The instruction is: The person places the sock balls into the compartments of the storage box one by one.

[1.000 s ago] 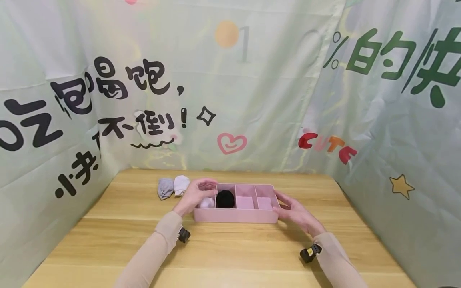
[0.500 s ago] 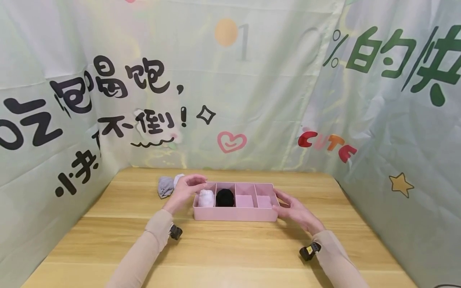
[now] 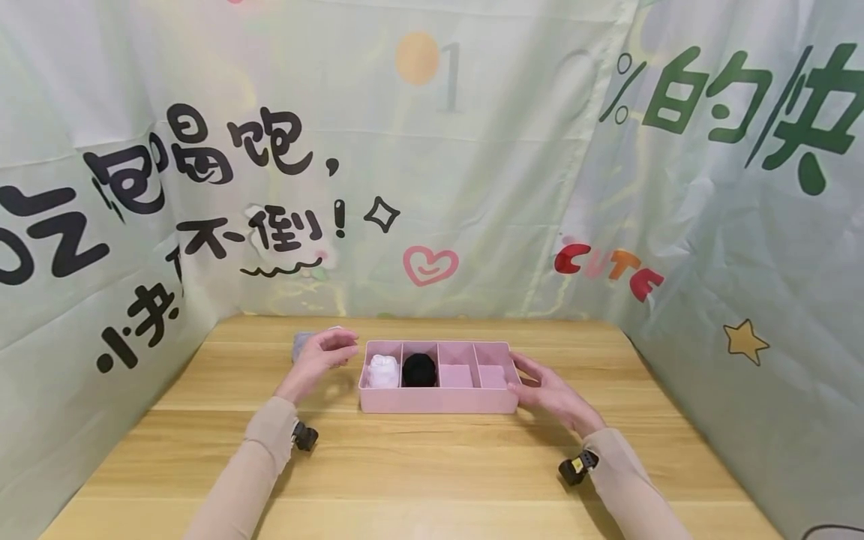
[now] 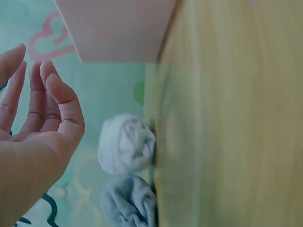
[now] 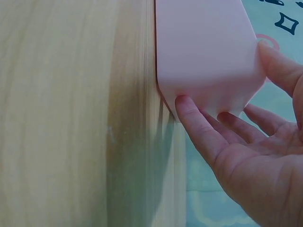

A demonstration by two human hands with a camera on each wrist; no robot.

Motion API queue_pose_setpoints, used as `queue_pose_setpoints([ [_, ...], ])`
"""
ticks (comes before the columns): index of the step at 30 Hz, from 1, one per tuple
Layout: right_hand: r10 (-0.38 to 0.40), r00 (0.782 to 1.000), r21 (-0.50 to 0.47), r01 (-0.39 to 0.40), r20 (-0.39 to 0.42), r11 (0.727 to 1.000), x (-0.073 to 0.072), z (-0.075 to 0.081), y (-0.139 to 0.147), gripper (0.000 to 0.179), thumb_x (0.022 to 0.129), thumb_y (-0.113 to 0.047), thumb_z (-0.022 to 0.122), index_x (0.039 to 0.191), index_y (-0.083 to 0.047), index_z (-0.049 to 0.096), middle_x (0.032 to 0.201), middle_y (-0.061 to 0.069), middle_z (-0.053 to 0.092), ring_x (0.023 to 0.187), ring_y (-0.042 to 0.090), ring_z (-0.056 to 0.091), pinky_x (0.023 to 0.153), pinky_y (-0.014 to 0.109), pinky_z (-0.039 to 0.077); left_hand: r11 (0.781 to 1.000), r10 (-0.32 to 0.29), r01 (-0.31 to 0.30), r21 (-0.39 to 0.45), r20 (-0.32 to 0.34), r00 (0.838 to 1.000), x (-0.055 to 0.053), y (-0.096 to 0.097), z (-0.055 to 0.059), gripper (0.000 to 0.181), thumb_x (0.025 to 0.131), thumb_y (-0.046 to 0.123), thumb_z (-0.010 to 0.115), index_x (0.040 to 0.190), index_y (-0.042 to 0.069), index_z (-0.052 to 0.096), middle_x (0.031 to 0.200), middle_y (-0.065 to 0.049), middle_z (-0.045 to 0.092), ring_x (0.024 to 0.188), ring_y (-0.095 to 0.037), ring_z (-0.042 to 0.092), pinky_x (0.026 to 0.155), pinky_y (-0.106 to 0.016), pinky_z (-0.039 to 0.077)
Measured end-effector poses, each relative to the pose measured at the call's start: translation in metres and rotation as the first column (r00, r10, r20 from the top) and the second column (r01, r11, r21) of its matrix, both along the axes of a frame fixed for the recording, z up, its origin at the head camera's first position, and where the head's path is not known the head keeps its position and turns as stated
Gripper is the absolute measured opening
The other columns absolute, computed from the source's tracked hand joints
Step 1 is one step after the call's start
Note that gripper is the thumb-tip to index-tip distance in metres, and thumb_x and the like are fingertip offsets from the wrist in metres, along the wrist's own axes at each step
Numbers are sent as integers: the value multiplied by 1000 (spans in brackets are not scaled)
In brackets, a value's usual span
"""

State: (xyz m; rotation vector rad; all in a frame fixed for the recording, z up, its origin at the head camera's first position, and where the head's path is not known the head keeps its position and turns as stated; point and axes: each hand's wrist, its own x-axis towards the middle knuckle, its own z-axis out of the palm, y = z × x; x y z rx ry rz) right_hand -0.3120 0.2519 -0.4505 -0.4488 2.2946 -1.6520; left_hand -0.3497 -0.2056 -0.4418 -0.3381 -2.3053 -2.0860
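A pink divided storage box sits on the table, with a white rolled pair of socks in its leftmost compartment and a black rolled pair beside it. The two compartments on the right hold nothing. My right hand grips the box's right end, thumb and fingertips against its walls. My left hand, fingers loosely bent and holding nothing, hovers left of the box. Near it on the table lie a grey rolled pair and another white one; in the head view the hand mostly covers them.
The wooden table is enclosed by printed cloth at the back and on both sides. Each wrist carries a small black camera, one on the left sleeve and one on the right.
My left hand has moved left, away from the box's left compartment, uncovering the white socks inside and coming over the socks on the table. The right hand stays at the box's end.
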Motion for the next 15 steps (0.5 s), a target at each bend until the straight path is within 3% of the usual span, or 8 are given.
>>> queue_pose_setpoints([
  [3,9,1000,-9,-9,4,1000,0,1,0,75,96,-15,61,158,-12,17,165,12,13,146,44,22,113,55,33,1000,-6,6,12,15,1000,-3,-11,-5,44,88,8,72,125,-8,56,99,5,70,88,-15,65,79,-33,56],
  [10,-5,1000,7,5,5,1000,2,0,-1,77,95,-19,64,157,-13,19,164,11,15,146,44,22,114,57,30,999,25,-27,29,56,998,-9,-32,-12,50,87,10,74,129,-9,54,110,-9,69,86,-12,64,77,-31,55],
  [15,6,1000,-6,-6,2,1000,1,0,0,76,95,-17,63,157,-12,19,165,12,14,146,44,21,113,57,31,998,59,-60,19,75,995,-8,-44,-9,50,88,12,74,131,-6,54,108,0,68,87,-10,62,77,-29,55],
])
